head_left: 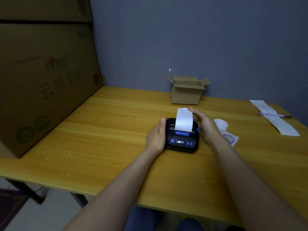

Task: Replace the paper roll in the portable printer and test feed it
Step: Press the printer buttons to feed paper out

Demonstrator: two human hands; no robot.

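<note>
A small black portable printer (181,139) with blue buttons and a lit display sits on the yellow wooden table (116,130). Its lid is closed, and a strip of white paper (184,120) stands up out of the slot. My left hand (156,135) grips the printer's left side. My right hand (205,124) is at the printer's right side, its fingertips pinching the top right corner of the paper strip.
A white roll with a loose label sheet (223,129) lies just right of the printer. Farther right are a long paper strip (275,119) and a purple pen (275,115). A small open cardboard box (186,90) stands by the wall, and large cartons (45,80) stand at the left.
</note>
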